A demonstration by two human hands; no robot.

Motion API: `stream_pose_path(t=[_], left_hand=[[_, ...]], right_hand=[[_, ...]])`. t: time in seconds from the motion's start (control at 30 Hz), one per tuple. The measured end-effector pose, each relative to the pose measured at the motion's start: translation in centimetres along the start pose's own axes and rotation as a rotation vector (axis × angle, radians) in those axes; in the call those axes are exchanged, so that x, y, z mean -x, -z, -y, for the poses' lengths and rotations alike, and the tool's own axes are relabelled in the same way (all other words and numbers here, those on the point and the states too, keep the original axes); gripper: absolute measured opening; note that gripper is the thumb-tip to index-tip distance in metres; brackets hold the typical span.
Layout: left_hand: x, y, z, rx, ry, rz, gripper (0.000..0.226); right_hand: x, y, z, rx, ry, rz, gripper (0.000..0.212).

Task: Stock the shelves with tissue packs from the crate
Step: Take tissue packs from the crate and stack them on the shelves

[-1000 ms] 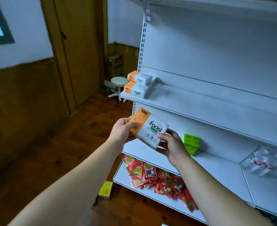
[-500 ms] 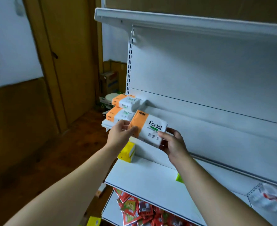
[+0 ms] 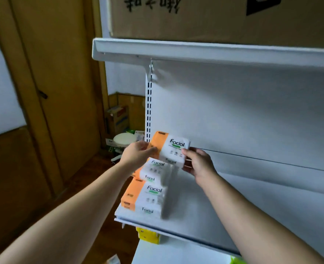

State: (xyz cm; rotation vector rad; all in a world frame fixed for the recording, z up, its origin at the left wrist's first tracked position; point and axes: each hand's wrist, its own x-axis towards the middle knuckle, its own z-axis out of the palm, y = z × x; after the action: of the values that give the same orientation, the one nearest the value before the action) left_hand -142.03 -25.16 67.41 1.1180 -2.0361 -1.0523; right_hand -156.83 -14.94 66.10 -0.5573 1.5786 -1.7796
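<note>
Head view shows the held tissue pack [image 3: 171, 147] lifted higher and carried further in than it was a second ago: then it hung out in front of the shelving, well short of the stocked packs, and now it sits directly over them at the left end of the middle shelf [image 3: 205, 221]. The view has also closed in and tilted upward, so a cardboard box [image 3: 214, 18] on the top shelf [image 3: 214, 52] now fills the upper edge. For the task this reads as the last part of a placement, with the pack about to become the third layer of the stack.

The left hand [image 3: 138, 156] pinches the orange end of the pack between thumb and fingers. The right hand [image 3: 199, 164] grips the white end, thumb on the printed face and fingers curled behind. The pack spans the gap between the two hands, printed face toward the camera and slightly tilted, its lower edge just above the upper stacked pack [image 3: 155, 170], which lies on the lower stacked pack [image 3: 148, 199]. Blur makes it hard to say whether the held pack already touches the one beneath. The crate is out of view, and a yellow packet [image 3: 148, 236] shows under the shelf edge
</note>
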Motion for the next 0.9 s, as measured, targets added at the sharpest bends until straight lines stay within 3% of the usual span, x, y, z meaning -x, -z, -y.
stream_pose_path(t=[0.2, 0.5, 0.73, 0.8, 0.9], left_hand=[[-5.9, -0.3, 1.3, -0.09, -0.007, 0.069, 0.014], [-9.9, -1.9, 2.9, -0.302, 0.105, 0.219, 0.027], [-10.5, -2.2, 3.5, -0.236, 0.246, 0.252, 0.025], [-10.4, -2.0, 3.6, -0.145, 0.325, 0.271, 0.036], [-10.0, -1.2, 4.1, 0.094, 0.444, 0.29, 0.07]], right_hand=[[-5.5, -2.0, -0.5, 0.134, -0.012, -0.046, 0.014], [-9.2, -2.1, -3.0, 0.452, 0.016, -0.153, 0.014], [-9.8, -2.3, -4.8, 0.778, -0.039, -0.123, 0.031], [-9.9, -2.4, -5.0, 0.754, -0.045, -0.122, 0.028], [-9.9, -2.4, -5.3, 0.609, -0.042, -0.165, 0.034]])
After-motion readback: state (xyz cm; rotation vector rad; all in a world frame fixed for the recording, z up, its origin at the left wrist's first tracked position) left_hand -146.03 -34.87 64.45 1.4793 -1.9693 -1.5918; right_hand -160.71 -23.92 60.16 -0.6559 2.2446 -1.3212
